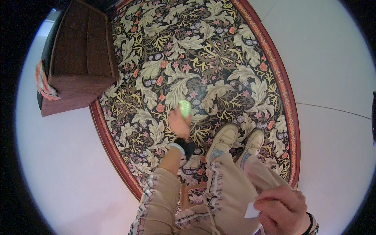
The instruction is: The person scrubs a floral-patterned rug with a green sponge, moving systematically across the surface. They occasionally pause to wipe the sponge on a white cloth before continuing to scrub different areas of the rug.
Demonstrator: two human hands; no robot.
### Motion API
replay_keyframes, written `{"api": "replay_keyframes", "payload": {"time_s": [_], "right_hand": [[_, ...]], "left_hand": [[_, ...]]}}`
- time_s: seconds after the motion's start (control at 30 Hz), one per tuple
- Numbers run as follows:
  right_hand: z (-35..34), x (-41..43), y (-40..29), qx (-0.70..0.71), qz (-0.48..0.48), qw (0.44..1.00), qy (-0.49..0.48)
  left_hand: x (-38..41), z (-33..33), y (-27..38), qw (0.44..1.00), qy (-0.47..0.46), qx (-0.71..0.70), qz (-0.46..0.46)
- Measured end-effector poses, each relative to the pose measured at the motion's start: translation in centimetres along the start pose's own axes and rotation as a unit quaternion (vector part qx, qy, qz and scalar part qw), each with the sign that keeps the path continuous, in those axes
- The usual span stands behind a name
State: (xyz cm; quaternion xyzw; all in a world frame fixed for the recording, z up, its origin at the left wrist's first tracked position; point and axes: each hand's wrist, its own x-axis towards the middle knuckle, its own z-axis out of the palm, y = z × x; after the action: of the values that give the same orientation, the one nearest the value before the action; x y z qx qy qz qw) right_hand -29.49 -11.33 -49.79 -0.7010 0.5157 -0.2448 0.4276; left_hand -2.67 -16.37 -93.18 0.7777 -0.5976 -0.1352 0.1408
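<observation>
Stretched forward over the floral rug [217, 55], my left hand [179, 124] grips a light green, rounded object [184, 108]. Its surface looks banded, but motion blur hides what exactly it is. A black fuzzy band [185, 147] and a pale bracelet circle that wrist. Close to my lap at the lower right, my right hand [280, 210] is closed with a small white piece [252, 211] pinched between its fingers. Most of that piece is hidden, so its material is unclear. Cream loafers [224, 136] are on my feet, to the right of my left hand.
A dark brown upholstered seat [83, 58] stands at the left, with an orange and grey cloth [45, 82] hanging on its side. A wooden frame part [184, 195] shows beside my legs. Pale floor [329, 64] surrounds the red-bordered rug.
</observation>
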Motion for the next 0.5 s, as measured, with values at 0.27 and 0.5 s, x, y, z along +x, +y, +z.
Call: {"api": "replay_keyframes", "payload": {"time_s": [0.27, 0.5], "right_hand": [[0.3, -0.4, -0.2, 0.002, -0.014, 1.000, 0.012], [0.4, 0.7, -0.1, 0.018, -0.031, 0.999, -0.035]], "left_hand": [[4.5, -0.9, -0.2, 0.982, -0.070, 0.053, 0.169], [0.1, 1.9, -2.3, 0.862, -0.044, 0.195, 0.466]]}}
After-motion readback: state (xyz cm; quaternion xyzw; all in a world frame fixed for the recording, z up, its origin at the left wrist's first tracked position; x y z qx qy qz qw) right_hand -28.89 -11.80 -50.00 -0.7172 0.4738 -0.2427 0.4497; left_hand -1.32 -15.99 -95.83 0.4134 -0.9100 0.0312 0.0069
